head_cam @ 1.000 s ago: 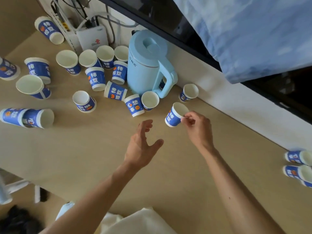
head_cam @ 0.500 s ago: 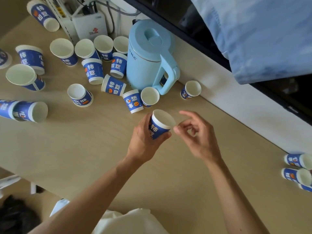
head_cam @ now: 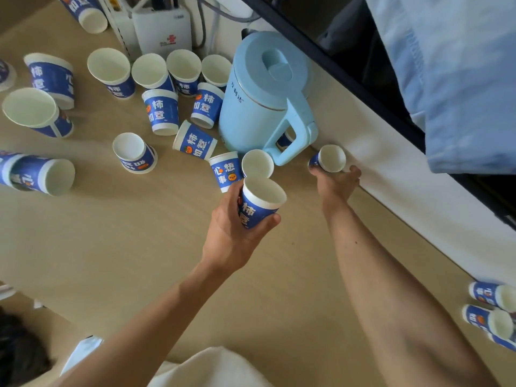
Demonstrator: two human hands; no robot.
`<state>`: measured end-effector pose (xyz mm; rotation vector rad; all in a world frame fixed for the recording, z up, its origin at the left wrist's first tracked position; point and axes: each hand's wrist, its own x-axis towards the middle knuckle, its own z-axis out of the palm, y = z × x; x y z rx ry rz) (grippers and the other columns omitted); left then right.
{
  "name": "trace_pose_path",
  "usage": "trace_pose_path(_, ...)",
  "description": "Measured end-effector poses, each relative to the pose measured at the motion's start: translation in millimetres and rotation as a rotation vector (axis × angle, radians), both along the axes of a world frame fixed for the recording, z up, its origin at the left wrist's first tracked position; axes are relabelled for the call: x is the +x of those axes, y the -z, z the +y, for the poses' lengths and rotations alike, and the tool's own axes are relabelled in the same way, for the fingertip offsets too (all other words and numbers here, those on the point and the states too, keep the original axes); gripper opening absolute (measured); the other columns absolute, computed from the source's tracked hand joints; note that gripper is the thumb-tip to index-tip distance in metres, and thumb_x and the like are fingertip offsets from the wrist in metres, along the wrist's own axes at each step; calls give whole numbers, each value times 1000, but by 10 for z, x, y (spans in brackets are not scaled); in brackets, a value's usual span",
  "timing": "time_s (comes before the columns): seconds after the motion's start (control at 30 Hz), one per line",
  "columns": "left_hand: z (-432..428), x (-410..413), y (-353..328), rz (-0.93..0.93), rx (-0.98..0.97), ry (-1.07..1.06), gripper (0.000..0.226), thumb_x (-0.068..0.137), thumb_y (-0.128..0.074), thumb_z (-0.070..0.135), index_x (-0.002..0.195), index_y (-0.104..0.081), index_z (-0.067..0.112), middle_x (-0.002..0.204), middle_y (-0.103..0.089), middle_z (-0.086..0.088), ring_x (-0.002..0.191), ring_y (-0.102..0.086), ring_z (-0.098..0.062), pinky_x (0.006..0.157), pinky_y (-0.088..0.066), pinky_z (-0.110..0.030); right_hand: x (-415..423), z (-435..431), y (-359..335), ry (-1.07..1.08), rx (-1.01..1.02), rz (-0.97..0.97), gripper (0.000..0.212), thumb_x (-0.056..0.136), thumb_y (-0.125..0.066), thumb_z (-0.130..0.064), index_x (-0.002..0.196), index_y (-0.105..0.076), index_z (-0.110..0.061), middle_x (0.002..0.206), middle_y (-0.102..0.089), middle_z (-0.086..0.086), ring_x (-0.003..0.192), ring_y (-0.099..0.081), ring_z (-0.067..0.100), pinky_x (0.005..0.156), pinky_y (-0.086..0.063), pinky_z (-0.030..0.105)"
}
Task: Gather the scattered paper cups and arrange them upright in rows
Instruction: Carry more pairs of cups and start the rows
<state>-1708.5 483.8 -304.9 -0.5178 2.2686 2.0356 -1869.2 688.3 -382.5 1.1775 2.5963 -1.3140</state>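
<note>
Holding one paper cup, the held cup (head_cam: 259, 208), mouth up, your left hand (head_cam: 234, 230) has its fingers and thumb curled round the blue printed wall; the view does not show whether the base rests on the table (head_cam: 125, 247) or is clear of it. Your right hand (head_cam: 336, 185) is extended to the far right, at the wall-side cup (head_cam: 331, 160), which stands against the white wall strip (head_cam: 418, 196) just right of the kettle (head_cam: 262, 101) handle. A fingertip lies at the left of that cup and the thumb at its right, but you cannot tell from this view whether the grip has closed on it. Just beyond the held cup, an open-mouthed cup (head_cam: 257, 164) stands close beside the kettle handle. Left of the kettle, a row of four cups (head_cam: 183, 65) stands mouth up on the far side, in front of a white box (head_cam: 162, 26) with cables. More cups lie scattered nearer and further left in mixed orientations, including a nested pair (head_cam: 36, 174) lying sideways at the left edge. At the near right edge of the table, well apart from the rest, a side-lying group (head_cam: 488, 296) of cups has its mouths facing right.
</note>
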Motion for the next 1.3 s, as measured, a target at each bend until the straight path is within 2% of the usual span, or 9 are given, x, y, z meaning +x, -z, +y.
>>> trace_pose_path(0.17,-125,39,55,7,-11,-14,57,76,-87,27,124,-56,22,98,-71,12,84,-68,-1,68,-47,-7,-149,-79,99,16,28,140,85,56,-89,-29,130,-47,-30,120,-57,-6,99,-63,21,86,-57,38)
trace_pose_path(0.3,-195,47,55,2,0,-22,55,77,-86,25,123,-56,22,99,-72,10,84,-69,-3,68,-47,-7,-114,-123,57,16,36,176,78,58,-85,-28,127,-49,-35,118,-64,-7,97,-66,19,87,-58,38)
trace_pose_path(0.43,-195,47,-6,31,3,-9,53,78,-86,25,121,-56,22,98,-72,9,83,-69,-6,69,-50,-12,147,-115,-114,53,0,228,66,58,-83,-31,116,-52,-25,97,-62,-12,79,-62,5,78,-59,34)
trace_pose_path(0.53,-143,74,-61,54,2,26,52,78,-85,28,122,-56,24,99,-71,10,86,-70,-6,71,-54,-17,530,-63,-274,23,7,267,58,59,-80,-32,111,-56,-23,90,-59,-19,78,-59,-4,74,-53,26)
trace_pose_path(0.63,-33,128,-100,78,1,87,52,79,-84,29,122,-56,23,99,-70,15,87,-68,-2,70,-50,-10,983,-11,-449,16,-20,316,55,61,-82,-27,112,-60,-22,91,-63,-20,76,-61,-11,64,-42,4)
trace_pose_path(0.7,67,191,-144,89,-1,133,54,79,-84,30,124,-55,22,99,-69,19,88,-67,1,71,-48,-7,1293,28,-571,22,-46,350,53,64,-85,-22,111,-62,-23,92,-66,-18,77,-61,-14,63,-42,1)
trace_pose_path(0.9,378,512,-319,130,10,249,48,78,-84,29,117,-57,23,96,-69,25,84,-68,0,68,-48,-8,2222,173,-930,-6,-106,438,61,63,-86,-35,117,-59,-33,106,-68,-24,96,-65,-4,76,-48,7)
trace_pose_path(1.07,789,1004,-543,188,33,328,45,78,-84,33,114,-58,25,95,-71,16,83,-68,-5,68,-51,-13,2930,349,-1156,111,-101,546,66,59,-89,-45,111,-48,-34,102,-61,-32,90,-64,-5,70,-47,7)
trace_pose_path(1.3,1496,1910,-786,265,50,436,51,73,-80,47,116,-57,30,96,-71,17,83,-70,-6,66,-52,-13,3918,825,-1384,274,-183,717,64,63,-86,-32,118,-54,-31,113,-66,-17,107,-66,12,95,-55,43)
